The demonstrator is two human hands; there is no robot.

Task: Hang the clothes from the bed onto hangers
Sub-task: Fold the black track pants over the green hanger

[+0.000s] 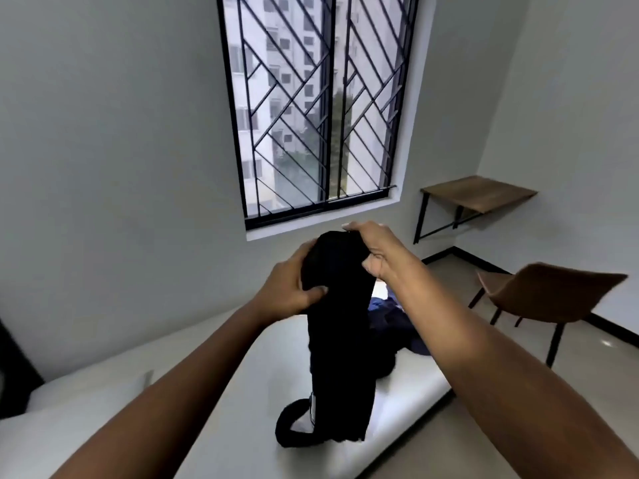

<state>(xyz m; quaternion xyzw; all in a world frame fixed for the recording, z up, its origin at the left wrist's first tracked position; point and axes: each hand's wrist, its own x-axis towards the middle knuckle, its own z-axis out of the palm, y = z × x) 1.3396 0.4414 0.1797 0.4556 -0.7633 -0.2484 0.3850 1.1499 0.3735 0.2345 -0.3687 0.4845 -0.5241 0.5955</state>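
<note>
Black garment [340, 340] before perhaps blue clothes [389, 314]; chair [539, 292] nearby

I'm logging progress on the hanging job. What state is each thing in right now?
black garment: held up, lower end on the bed
left hand: grips its top
right hand: grips its top
blue clothes: crumpled on the bed
chair: upright on the floor

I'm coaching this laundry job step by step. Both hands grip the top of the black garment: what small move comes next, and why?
Probably draw the left hand and right hand apart to spread the top edge of the black garment. It is bunched between them, its lower end trails on the bed, and no hanger is in view.
</note>
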